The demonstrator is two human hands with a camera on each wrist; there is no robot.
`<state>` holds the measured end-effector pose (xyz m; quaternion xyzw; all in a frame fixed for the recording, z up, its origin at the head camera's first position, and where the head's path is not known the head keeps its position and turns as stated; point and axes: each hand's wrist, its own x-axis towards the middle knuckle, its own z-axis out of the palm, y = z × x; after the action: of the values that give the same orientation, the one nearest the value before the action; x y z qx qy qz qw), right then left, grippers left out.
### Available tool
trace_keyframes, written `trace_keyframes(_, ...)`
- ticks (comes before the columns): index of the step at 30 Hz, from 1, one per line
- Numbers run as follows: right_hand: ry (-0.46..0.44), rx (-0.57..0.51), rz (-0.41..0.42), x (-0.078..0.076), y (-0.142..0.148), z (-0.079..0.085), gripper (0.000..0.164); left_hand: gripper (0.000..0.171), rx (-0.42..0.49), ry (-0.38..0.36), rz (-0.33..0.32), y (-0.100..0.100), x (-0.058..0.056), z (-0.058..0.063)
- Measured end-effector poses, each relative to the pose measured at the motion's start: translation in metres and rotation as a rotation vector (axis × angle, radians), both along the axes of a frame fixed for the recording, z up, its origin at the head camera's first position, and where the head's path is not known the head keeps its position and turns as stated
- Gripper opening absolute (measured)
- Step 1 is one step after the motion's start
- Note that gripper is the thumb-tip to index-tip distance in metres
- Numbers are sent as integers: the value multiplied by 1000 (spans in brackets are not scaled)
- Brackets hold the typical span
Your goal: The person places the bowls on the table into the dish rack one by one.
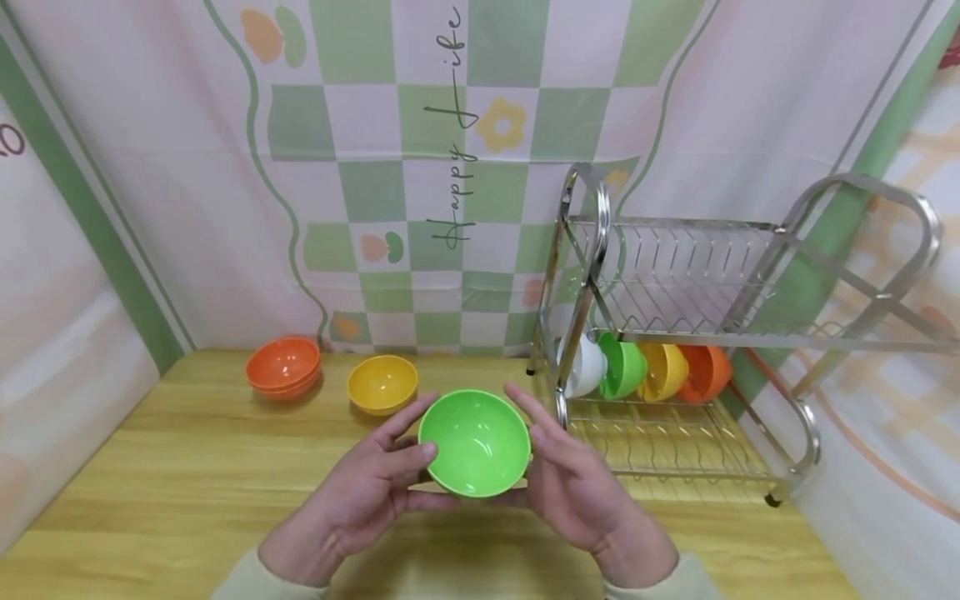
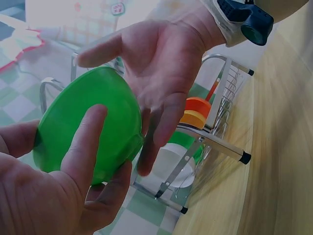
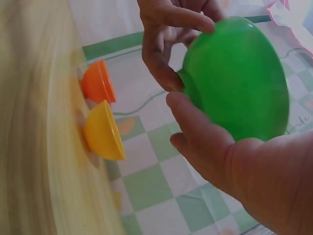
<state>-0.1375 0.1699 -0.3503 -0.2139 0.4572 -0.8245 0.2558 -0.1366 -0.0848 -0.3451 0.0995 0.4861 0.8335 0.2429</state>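
A bright green bowl (image 1: 476, 443) is held up above the table, its inside tipped toward the head camera. My left hand (image 1: 369, 490) grips its left side, the thumb over the rim and other fingers behind and under it. At the bowl's right side is my right hand (image 1: 581, 492), with its fingers fairly straight; in the left wrist view this hand (image 2: 159, 68) shows an open palm close beside the bowl. The right wrist view shows the green bowl's outer wall (image 3: 239, 78), with left fingers near its foot.
Stacked orange bowls (image 1: 283, 367) and a yellow bowl (image 1: 382, 385) stand at the back left of the wooden table (image 1: 187, 492). On the right, a two-tier metal dish rack (image 1: 675, 337) holds white (image 1: 583, 367), green (image 1: 622, 367), yellow (image 1: 662, 371) and orange bowls (image 1: 705, 372) on its lower tier.
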Motion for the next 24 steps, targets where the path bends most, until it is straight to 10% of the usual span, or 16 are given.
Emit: trace_keyframes(24, 164, -54, 39, -8, 6, -15, 69, 69, 64, 0, -70, 2, 1, 2)
